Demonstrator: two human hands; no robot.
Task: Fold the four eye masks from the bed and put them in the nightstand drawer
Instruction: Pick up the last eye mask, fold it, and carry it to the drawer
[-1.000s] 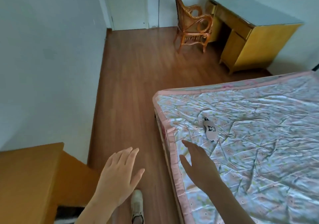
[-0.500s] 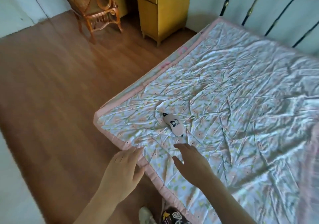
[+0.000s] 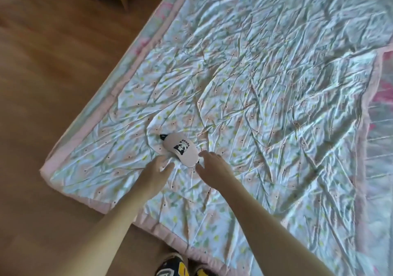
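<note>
Both hands, left hand (image 3: 156, 170) and right hand (image 3: 212, 164), hover open and empty either side of the panda eye mask (image 3: 180, 149) lying flat on the bed (image 3: 276, 105), apparently flanking it to fold.

A: Daylight is washing across the quilt (image 3: 265, 97), glaring white on its creases; the far top corner is blowing out.
B: Edges are smearing and bending; the floor (image 3: 42, 67) is blurring, soft shadows are pooling beneath both forearms.

One mask (image 3: 180, 148) lies on one bed (image 3: 276, 105). Two hands show: left (image 3: 154, 174), right (image 3: 214, 167). Two shoes (image 3: 170, 268) below.
</note>
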